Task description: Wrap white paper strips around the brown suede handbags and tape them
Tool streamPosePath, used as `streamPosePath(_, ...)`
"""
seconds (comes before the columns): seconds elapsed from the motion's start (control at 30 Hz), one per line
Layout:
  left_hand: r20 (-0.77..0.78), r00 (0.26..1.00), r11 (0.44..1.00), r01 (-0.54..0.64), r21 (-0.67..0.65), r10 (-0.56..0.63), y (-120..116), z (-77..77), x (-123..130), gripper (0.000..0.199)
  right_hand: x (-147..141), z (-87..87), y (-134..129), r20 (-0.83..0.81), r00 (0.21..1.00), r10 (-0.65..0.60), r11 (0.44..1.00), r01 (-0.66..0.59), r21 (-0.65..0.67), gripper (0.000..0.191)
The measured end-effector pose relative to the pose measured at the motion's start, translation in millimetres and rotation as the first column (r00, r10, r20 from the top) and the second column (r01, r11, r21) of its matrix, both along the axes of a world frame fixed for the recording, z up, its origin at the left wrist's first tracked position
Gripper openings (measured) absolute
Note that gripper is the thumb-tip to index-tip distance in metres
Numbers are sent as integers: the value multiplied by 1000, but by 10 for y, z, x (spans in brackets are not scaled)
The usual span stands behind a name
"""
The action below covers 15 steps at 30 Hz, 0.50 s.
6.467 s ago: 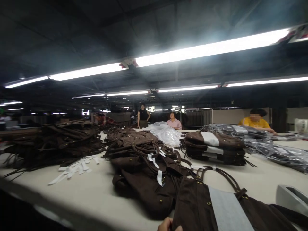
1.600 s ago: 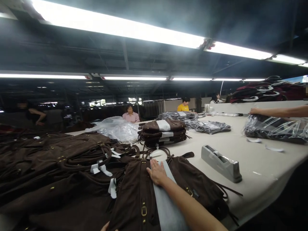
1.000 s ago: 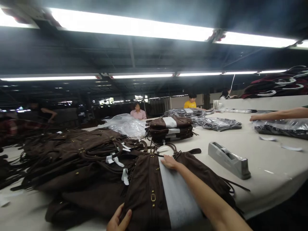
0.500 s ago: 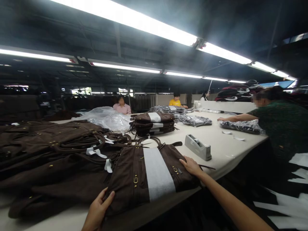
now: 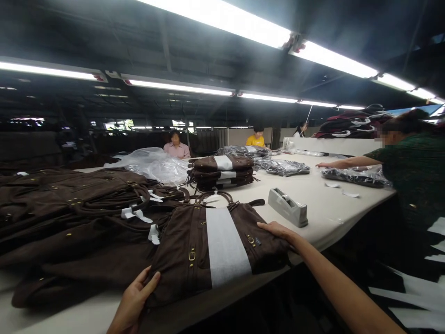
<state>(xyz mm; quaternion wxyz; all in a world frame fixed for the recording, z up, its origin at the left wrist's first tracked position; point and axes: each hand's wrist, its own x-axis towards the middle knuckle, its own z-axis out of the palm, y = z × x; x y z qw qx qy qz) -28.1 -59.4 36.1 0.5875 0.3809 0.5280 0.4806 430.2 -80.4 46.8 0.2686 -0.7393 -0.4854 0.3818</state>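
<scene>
A dark brown handbag (image 5: 177, 250) lies in front of me at the table's near edge, with a white paper band (image 5: 227, 246) around its middle. Brass buckles show on both sides of the band, and the handles point away from me. My left hand (image 5: 134, 294) grips the near left corner, thumb on top and the other fingers partly hidden. At the right side, my right hand (image 5: 278, 230) holds the bag's edge, with its digits over the top face. Beyond that hand stands a grey tape dispenser (image 5: 288, 208).
More brown bags (image 5: 69, 199) with white tags are heaped at left. Several banded bags (image 5: 222, 172) are stacked behind, beside clear plastic (image 5: 153, 164). Plastic-wrapped bags (image 5: 283, 167) lie farther back. A co-worker (image 5: 413, 162) reaches over the table at right; others sit beyond.
The view has tilted and shifted slightly. Both hands stay at the handbag's sides; my right hand's digits have shifted a little on its surface. The co-worker still reaches across the table.
</scene>
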Motion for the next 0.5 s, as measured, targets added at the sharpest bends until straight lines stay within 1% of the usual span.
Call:
streamPosePath(0.07, -30, 999, 1000, -13, -20, 13, 2, 1, -4, 63, 13, -2, -74, -163, 983, 87, 996, -84, 23, 62)
streamPosePath(0.1, -42, 999, 999, -19, -27, 18, 4, -3, -4, 65, 15, -1, -117, -258, 956, 140, 990, -131, 53, 60)
streamPosePath(0.17, -44, 999, 999, -28, -26, 27, 8, -19, -4, 67, 9, 13, -209, -414, 875, 251, 967, -210, 144, 58)
streamPosePath(0.23, -30, 999, 999, -40, -19, 39, 18, -47, -8, 69, -4, 38, -292, -481, 811, 332, 941, -251, 227, 61)
streamPosePath(0.3, -14, 998, 998, -63, -26, 62, 36, -76, -18, 71, -18, 56, -341, -469, 802, 369, 925, -269, 268, 60)
streamPosePath(0.33, -12, 997, 997, -72, -36, 72, 46, -87, -24, 71, -24, 56, -346, -465, 802, 376, 922, -274, 272, 58)
streamPosePath(0.4, -16, 998, 996, -69, -62, 68, 60, -101, -37, 73, -32, 32, -319, -486, 806, 337, 940, -259, 223, 55)
streamPosePath(0.43, -21, 998, 995, -59, -75, 57, 61, -103, -42, 75, -34, 7, -294, -488, 825, 286, 957, -222, 185, 54)
streamPosePath(0.47, -32, 998, 995, -52, -86, 49, 58, -103, -45, 76, -35, -25, -268, -461, 862, 211, 975, -154, 157, 54)
streamPosePath(0.5, -47, 998, 995, -52, -89, 48, 53, -102, -44, 77, -32, -62, -251, -398, 911, 110, 987, -53, 152, 54)
